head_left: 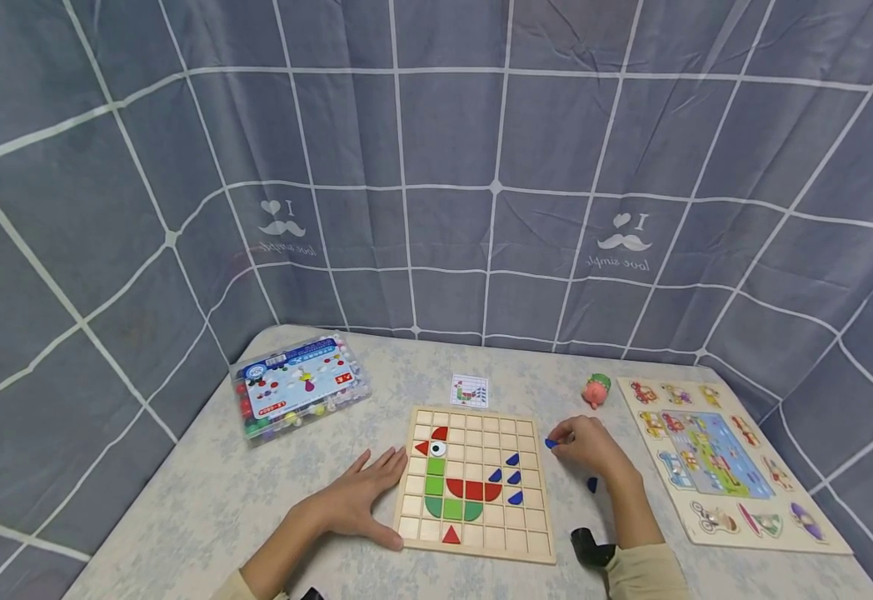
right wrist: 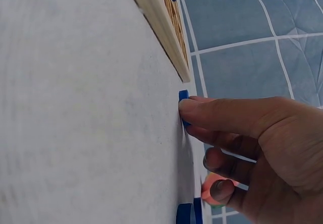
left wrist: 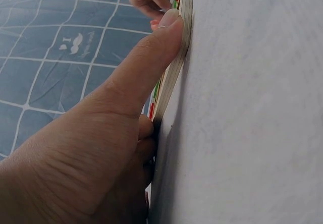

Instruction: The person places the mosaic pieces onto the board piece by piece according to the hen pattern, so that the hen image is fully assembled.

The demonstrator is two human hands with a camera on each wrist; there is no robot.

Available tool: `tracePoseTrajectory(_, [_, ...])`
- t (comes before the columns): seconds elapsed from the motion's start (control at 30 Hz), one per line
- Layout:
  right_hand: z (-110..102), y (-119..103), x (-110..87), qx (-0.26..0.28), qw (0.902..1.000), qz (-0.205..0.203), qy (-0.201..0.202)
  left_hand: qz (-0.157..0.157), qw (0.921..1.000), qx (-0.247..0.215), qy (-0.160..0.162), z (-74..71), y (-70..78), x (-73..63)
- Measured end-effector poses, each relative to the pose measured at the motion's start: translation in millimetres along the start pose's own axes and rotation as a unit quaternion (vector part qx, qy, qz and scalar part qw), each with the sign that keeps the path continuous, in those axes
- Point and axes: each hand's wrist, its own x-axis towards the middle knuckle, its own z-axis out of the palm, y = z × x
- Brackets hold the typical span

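My right hand (head_left: 592, 447) pinches a small blue half-round piece (right wrist: 183, 95) between thumb and fingers, just off the right edge of a wooden grid board (head_left: 486, 542). On the board, red, green and blue pieces form a bird, with a round eye piece (head_left: 438, 449), a red triangle (head_left: 451, 535) below and several blue half-rounds (head_left: 514, 477) at the tail. My left hand (head_left: 354, 498) rests at the board's left side, fingers spread. In the left wrist view its thumb (left wrist: 146, 57) lies against the board's edge. More blue pieces (right wrist: 184, 215) lie on the table below my right hand.
A small pattern card (head_left: 470, 391) lies behind the board. Back left is a clear case of beads (head_left: 301, 387). To the right are a pink and green toy (head_left: 596, 390) and a wooden picture puzzle (head_left: 729, 467). A grid-patterned curtain (head_left: 444, 225) surrounds the table.
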Motion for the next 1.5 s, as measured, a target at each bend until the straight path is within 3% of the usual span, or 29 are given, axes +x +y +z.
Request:
tracePoseTrajectory(0.63, [-4.3,-8.2,-8.6,-0.001,0.9999,0.012,-0.009,-0.002,1.0,0.009,0.003,3.0,-4.0,1.2])
tracePoseTrajectory(1.0, [-8.2,-21.6,-14.8,0.01,0.9992,-0.031,-0.022,-0.002,1.0,0.005,0.004,3.3,-4.1,1.0])
tracePoseTrajectory(1.5, [2.4,-47.3,-18.2,0.014,0.9986,-0.038,-0.035,0.001,1.0,0.007,0.006,2.6,-4.2,1.0])
